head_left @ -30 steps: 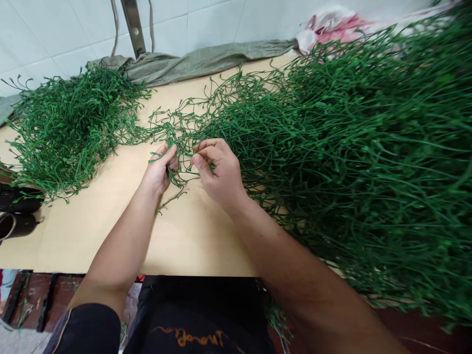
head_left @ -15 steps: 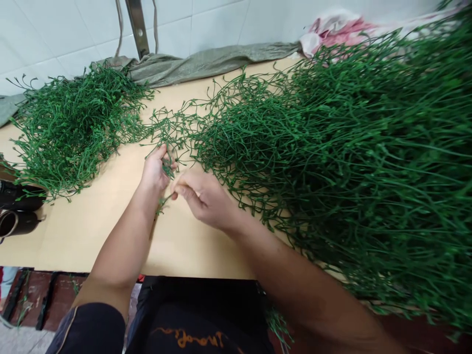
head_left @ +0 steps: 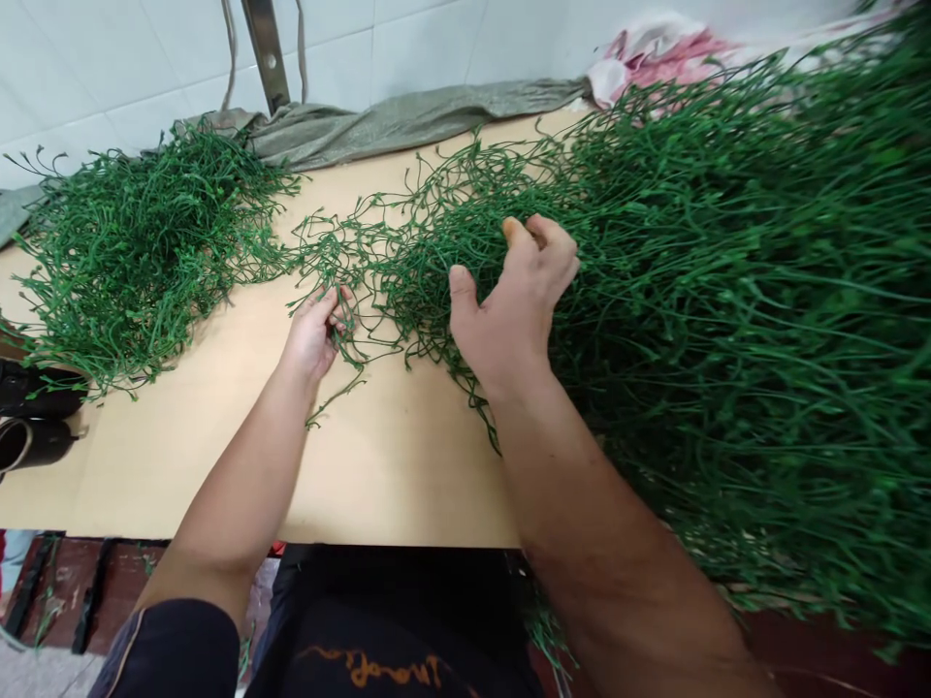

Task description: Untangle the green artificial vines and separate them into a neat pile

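My left hand point(head_left: 318, 325) is closed around a few thin green plastic-looking stems point(head_left: 344, 308) with small forked tips. Over the near end of a large pile of the same green stems point(head_left: 698, 310), my right hand point(head_left: 513, 301) is open, thumb and fingers spread; nothing shows in its grasp. Whether its fingertips touch the pile I cannot tell. One short loose stem point(head_left: 336, 399) lies on the tabletop just below my left hand. Between the hands, a thin tangle of stems point(head_left: 370, 242) trails leftward from the large pile.
A smaller heap of green stems point(head_left: 152, 252) lies at the left on the pale tabletop point(head_left: 407, 485). Dark cup-like containers point(head_left: 48, 441) stand at the left edge. A rolled grey-green cloth point(head_left: 407, 116) and a pink-and-white cloth point(head_left: 655, 58) lie along the tiled wall.
My right hand has moved right and away from me, from beside my left hand to the large pile, and its fingers have opened. A short stem now lies loose on the tabletop.
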The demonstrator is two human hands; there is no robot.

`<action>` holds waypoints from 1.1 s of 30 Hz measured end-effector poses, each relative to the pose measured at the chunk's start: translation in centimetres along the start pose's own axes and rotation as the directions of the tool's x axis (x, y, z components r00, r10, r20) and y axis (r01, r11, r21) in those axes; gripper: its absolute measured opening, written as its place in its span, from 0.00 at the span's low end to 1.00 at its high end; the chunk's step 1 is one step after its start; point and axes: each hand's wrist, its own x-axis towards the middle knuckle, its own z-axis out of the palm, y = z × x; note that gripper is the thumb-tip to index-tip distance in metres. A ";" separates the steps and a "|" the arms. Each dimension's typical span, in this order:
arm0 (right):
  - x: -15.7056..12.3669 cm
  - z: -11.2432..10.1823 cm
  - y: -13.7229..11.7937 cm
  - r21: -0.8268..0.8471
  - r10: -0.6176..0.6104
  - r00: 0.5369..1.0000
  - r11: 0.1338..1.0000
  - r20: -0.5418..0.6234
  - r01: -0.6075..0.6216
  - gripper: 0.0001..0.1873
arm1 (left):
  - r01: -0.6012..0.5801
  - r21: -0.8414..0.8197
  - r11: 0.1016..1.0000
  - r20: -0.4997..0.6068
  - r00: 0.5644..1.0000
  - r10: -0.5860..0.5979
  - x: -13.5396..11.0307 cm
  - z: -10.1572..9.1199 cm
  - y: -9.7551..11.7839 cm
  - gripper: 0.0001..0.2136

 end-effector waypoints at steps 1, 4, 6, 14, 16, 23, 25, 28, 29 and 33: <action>-0.2 0.0 -0.5 -0.014 -0.010 1.000 1.000 0.015 0.010 0.25 | 0.000 0.015 1.000 0.012 1.000 0.000 0.0 0.0 -0.1 0.08; -1.3 0.0 -2.8 0.056 -0.082 0.993 0.995 0.083 0.077 0.21 | -0.018 0.044 0.999 0.040 0.999 0.016 -0.1 0.3 -0.3 0.08; -2.2 0.2 -4.4 0.159 -0.156 0.978 0.978 0.140 0.133 0.16 | -0.050 0.051 0.997 0.044 0.998 0.048 -0.3 0.5 -0.5 0.07; -2.6 1.6 -4.8 0.368 -0.172 0.937 0.928 0.303 0.052 0.07 | -0.071 0.138 0.988 0.085 0.995 0.059 -0.4 0.5 -1.6 0.07; -2.2 1.5 -4.4 0.426 -0.167 0.933 0.904 0.320 0.016 0.07 | -0.079 0.171 0.982 0.110 0.992 0.061 -0.4 0.5 -1.5 0.09; -2.8 0.9 -5.8 0.521 -0.293 0.884 0.851 0.364 0.068 0.11 | 0.027 0.090 0.996 0.056 0.998 -0.032 -0.8 1.1 0.2 0.12; -3.2 0.8 -6.2 0.526 -0.331 0.859 0.846 0.392 0.086 0.11 | 0.040 0.090 0.995 0.037 0.998 -0.044 -0.8 1.0 0.5 0.14; -3.2 0.7 -6.2 0.501 -0.326 0.860 0.860 0.392 0.098 0.11 | 0.039 0.074 0.996 0.011 0.999 -0.040 -0.6 0.8 0.7 0.15; -3.1 0.6 -6.1 0.488 -0.308 0.876 0.867 0.370 0.099 0.11 | 0.041 0.061 0.997 0.011 0.999 -0.042 -0.5 0.8 0.7 0.15; -2.3 0.3 -5.3 0.495 -0.195 0.961 0.866 0.198 0.074 0.10 | 0.077 0.040 0.996 0.062 0.995 -0.080 -0.3 0.6 0.5 0.14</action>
